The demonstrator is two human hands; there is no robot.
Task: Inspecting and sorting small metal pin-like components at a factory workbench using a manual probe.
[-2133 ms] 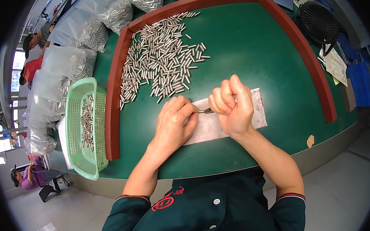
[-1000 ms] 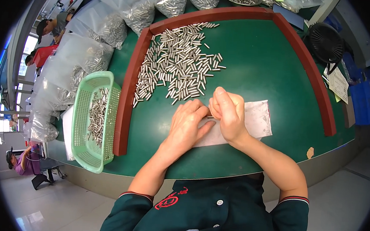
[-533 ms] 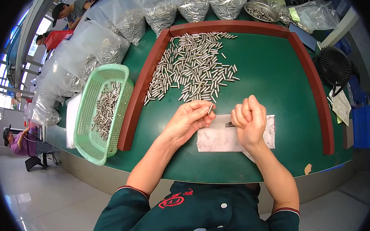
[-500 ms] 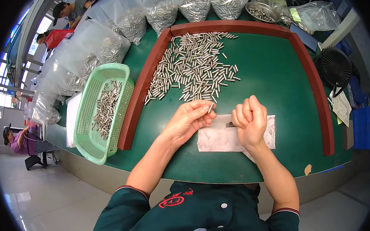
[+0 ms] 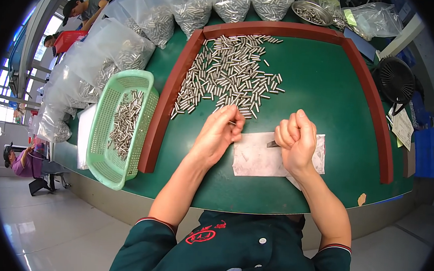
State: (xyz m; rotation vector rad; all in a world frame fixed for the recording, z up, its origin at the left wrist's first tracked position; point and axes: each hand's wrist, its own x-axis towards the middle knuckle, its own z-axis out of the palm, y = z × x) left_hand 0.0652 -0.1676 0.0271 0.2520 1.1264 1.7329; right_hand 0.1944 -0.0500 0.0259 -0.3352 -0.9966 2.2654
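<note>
Two hands over a white paper sheet (image 5: pixel 255 160) on the green surface (image 5: pixel 329 92), left hand (image 5: pixel 219 133) fingers pinched on a small silver metal pin (image 5: pixel 232 122), right hand (image 5: pixel 296 140) fisted around a dark tool (image 5: pixel 272 144), loose silver pins heaped (image 5: pixel 228 76) at 12 o'clock, green plastic basket (image 5: pixel 102 143) at 9 o'clock.

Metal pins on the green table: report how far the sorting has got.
Done: a layer of pins lies in the green basket left of the red rim. In hand: the left hand pinches one pin at the pile's near edge; the right hand grips a small dark tool over the white sheet. Left: the large loose pile of pins on the table.
</note>
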